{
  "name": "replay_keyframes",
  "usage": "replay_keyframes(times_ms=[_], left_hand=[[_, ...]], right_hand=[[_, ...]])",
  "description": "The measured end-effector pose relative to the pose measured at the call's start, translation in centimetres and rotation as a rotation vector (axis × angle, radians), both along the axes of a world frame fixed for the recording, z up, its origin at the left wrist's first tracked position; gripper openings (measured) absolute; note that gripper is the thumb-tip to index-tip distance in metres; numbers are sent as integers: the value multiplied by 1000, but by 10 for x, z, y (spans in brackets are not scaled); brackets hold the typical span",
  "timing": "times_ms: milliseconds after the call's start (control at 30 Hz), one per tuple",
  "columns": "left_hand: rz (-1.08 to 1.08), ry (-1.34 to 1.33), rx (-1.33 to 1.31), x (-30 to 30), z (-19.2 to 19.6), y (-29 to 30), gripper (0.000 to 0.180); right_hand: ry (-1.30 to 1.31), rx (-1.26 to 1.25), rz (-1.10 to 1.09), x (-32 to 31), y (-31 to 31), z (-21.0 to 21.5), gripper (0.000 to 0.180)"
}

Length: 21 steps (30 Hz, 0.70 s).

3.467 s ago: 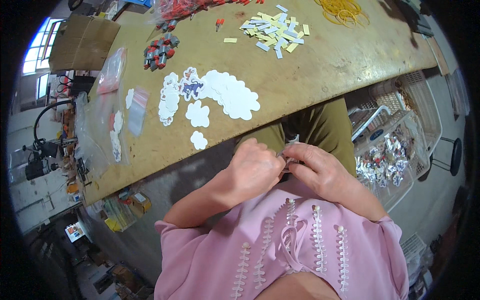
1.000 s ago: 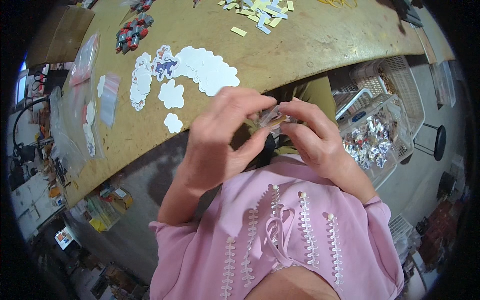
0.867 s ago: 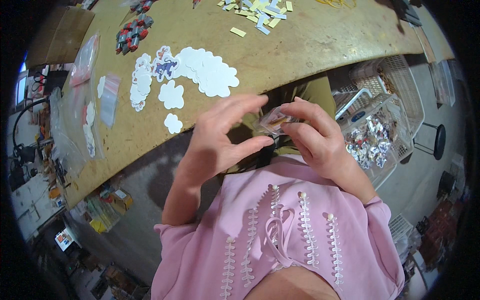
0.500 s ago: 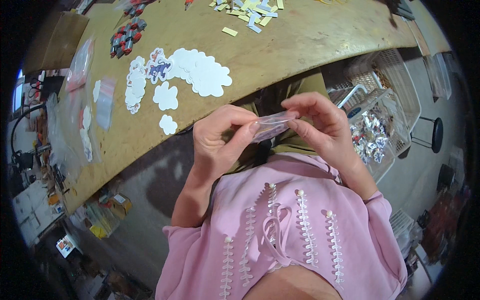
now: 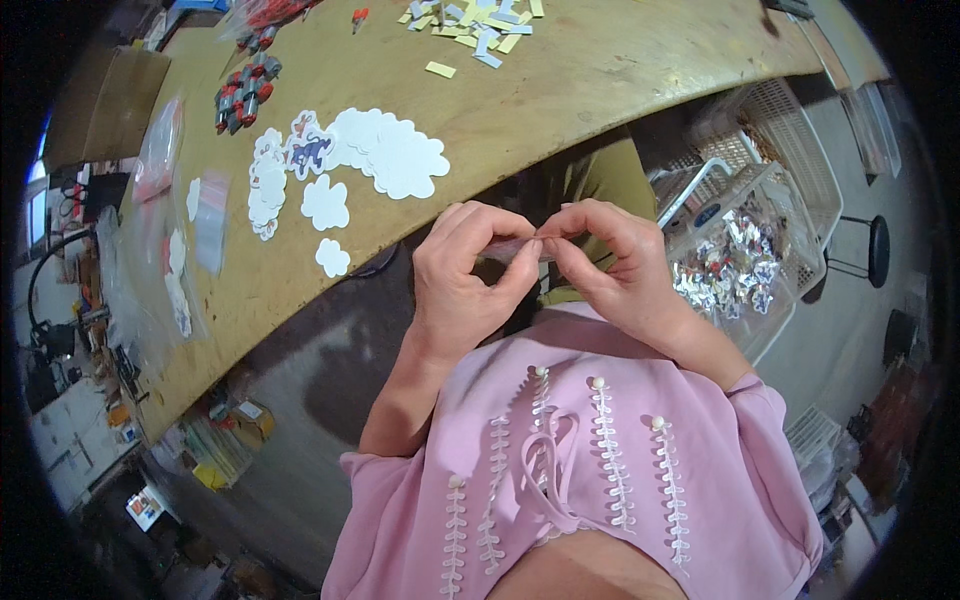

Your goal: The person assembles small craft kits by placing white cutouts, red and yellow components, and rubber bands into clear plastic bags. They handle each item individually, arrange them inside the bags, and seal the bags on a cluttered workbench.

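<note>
A small clear plastic bag (image 5: 508,249) is pinched at its edge between my two hands, above my lap and just off the table's front edge. Thumb and fingertips of my left hand (image 5: 465,268) close on it from one side. My right hand (image 5: 618,262) grips the same edge from the other side, and the fingertips of both hands meet. Most of the bag is hidden behind my fingers, so its contents cannot be made out. On the table nearby lie white cloud-shaped cutouts (image 5: 405,160), overlapping in a row, with a printed cutout (image 5: 312,152) among them.
Flat clear bags (image 5: 211,225) lie at the table's left. Red and grey cylindrical pieces (image 5: 243,95) and yellow and white strips (image 5: 490,28) sit farther back. To my right, a plastic basket (image 5: 790,150) stands by a bin of shiny pieces (image 5: 735,265).
My hands have come together, the right moving left until the fingertips touch. The bag, stretched openly between them before, is now mostly covered by my fingers. The view has shifted slightly.
</note>
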<state>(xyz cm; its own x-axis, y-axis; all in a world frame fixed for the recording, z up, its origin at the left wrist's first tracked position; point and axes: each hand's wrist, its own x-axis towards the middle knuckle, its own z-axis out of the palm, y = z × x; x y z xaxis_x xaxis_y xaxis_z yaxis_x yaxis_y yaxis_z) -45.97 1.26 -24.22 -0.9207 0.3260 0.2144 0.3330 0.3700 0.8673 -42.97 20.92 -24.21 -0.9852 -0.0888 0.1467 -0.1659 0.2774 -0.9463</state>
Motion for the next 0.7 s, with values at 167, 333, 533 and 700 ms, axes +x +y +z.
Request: replay_keyframes(times_ms=[167, 333, 533, 700], left_hand=[[-26, 124, -5, 1, -4, 7, 15], [-84, 139, 9, 7, -5, 3, 14], [69, 279, -9, 4, 3, -36, 12], [642, -60, -137, -25, 26, -134, 7]], right_hand=[[-9, 97, -4, 5, 5, 3, 6], [-222, -164, -84, 15, 41, -9, 9], [-107, -7, -263, 27, 183, -55, 10], [-336, 1061, -304, 45, 232, -35, 13]])
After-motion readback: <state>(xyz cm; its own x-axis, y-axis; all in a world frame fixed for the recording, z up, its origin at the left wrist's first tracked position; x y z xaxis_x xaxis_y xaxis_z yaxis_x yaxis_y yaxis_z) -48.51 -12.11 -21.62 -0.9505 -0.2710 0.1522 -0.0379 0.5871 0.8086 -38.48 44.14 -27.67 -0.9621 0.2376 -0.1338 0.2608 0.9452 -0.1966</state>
